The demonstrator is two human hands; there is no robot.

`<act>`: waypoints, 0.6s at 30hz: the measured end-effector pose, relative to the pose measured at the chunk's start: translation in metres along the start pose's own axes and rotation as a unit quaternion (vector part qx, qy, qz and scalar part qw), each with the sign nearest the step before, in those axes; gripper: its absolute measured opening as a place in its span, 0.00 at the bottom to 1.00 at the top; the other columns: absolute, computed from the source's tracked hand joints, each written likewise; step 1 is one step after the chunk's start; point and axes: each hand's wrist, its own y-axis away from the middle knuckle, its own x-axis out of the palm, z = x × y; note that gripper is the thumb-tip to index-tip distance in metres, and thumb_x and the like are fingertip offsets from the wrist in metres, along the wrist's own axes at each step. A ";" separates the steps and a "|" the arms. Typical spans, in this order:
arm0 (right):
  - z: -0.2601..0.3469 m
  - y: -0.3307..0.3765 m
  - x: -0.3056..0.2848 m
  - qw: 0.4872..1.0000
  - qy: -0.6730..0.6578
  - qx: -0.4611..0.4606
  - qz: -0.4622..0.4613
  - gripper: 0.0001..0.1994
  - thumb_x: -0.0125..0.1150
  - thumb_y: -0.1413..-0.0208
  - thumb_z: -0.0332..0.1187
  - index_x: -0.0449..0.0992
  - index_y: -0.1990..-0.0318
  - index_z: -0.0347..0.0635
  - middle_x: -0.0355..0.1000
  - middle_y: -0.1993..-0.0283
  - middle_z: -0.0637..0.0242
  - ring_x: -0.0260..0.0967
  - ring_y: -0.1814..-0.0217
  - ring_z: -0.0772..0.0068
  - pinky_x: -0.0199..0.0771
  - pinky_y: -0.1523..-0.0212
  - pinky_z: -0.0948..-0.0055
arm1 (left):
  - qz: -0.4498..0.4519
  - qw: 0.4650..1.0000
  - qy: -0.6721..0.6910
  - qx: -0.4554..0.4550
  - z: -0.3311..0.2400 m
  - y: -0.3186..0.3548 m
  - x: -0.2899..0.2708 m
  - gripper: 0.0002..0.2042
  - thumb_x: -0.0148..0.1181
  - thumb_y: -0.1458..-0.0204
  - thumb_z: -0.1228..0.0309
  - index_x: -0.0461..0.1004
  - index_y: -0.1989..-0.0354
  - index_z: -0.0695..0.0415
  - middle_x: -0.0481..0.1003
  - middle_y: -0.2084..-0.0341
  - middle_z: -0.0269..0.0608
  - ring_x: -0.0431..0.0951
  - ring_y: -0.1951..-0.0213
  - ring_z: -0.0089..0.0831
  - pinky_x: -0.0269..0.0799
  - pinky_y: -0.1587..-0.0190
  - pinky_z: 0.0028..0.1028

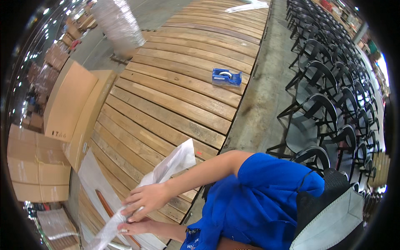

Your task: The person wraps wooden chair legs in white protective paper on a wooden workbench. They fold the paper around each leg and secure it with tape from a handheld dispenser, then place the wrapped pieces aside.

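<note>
Warehouse floor, concrete, seen from above. A long slatted wooden table [179, 96] runs away from the viewer; rows of black chairs [329, 83] are stacked along the right side, and flat cardboard cartons [62, 108] lean at the left. A blue tape dispenser [226, 77] sits well apart on the far boards, untouched. A roll of clear wrapping [118, 23] stands at the far left end.

The work is seen at the near edge of the table. A white foam wrapping sheet [171, 164] is gathered into a loose twist, one end rising free over the boards, the other drawn down toward the lower left. The right hand [146, 200] is laid over the sheet, fingers spread and curled, pressing and gripping it. The left hand [133, 227] lies just below, mostly hidden under the wrap; it appears closed on the same sheet, though the grip cannot be fully made out. A reddish wooden part [104, 204] lies beneath, on a further white sheet.

Judged step: the sheet is being drawn around the wooden part, wrapping under way, not yet secured. The next move would call for the wrap to be held taut and kept from slipping.
</note>
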 end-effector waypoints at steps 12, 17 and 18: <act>-0.084 0.356 -0.303 0.616 0.329 0.686 0.204 0.16 0.63 0.45 0.40 0.80 0.51 0.45 0.74 0.44 0.58 0.67 0.39 0.54 0.67 0.40 0.54 | -0.125 0.923 -0.206 0.300 0.116 -0.069 0.076 0.41 0.36 0.34 0.39 0.77 0.60 0.75 0.77 0.69 0.70 0.80 0.76 0.48 0.76 0.75 0.38; -0.160 0.432 -0.449 0.489 0.455 0.681 0.300 0.15 0.64 0.46 0.40 0.80 0.53 0.47 0.73 0.45 0.61 0.65 0.37 0.57 0.65 0.40 0.59 | -0.054 0.947 -0.201 0.243 0.157 -0.041 0.170 0.38 0.38 0.34 0.40 0.75 0.57 0.73 0.76 0.65 0.66 0.78 0.72 0.46 0.74 0.70 0.38; -0.178 0.448 -0.470 0.498 0.457 0.670 0.306 0.15 0.64 0.46 0.40 0.80 0.53 0.47 0.73 0.44 0.61 0.65 0.38 0.57 0.65 0.40 0.59 | -0.049 0.951 -0.200 0.230 0.163 -0.035 0.186 0.38 0.38 0.34 0.40 0.75 0.56 0.72 0.76 0.64 0.66 0.78 0.71 0.46 0.73 0.69 0.38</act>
